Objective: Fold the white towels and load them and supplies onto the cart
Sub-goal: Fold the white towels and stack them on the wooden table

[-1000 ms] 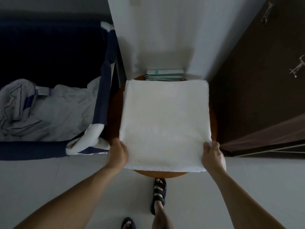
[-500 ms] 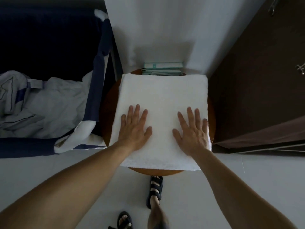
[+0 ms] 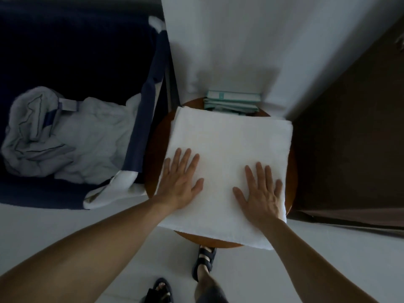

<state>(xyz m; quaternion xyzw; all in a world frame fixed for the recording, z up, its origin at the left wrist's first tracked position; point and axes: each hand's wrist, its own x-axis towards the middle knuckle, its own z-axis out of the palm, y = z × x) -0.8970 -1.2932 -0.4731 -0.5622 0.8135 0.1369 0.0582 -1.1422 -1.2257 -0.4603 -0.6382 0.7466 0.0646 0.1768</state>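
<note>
A thick white terry towel (image 3: pixel 227 154), already folded into a rough square, lies on a small round brown wooden table (image 3: pixel 156 154) pushed into the corner of the room, its near edge hanging a little past the table's rim. The person's left hand (image 3: pixel 180 182) is flat on the towel's near-left part, fingers spread, gripping nothing; the right hand (image 3: pixel 261 193) lies flat the same way on the near-right part, palm down, also holding nothing. My guess is that both palms press there to flatten the layers and set the fold, so the stack keeps its shape when lifted. Behind the towel, against the white wall, sits a small pile of pale green flat packets (image 3: pixel 232 102), likely some of the supplies. To the left, a dark navy fabric bin (image 3: pixel 150 99) holds crumpled white linen (image 3: pixel 65 136), well apart from the towel. No cart shows here, so loading looks yet to come.
</note>
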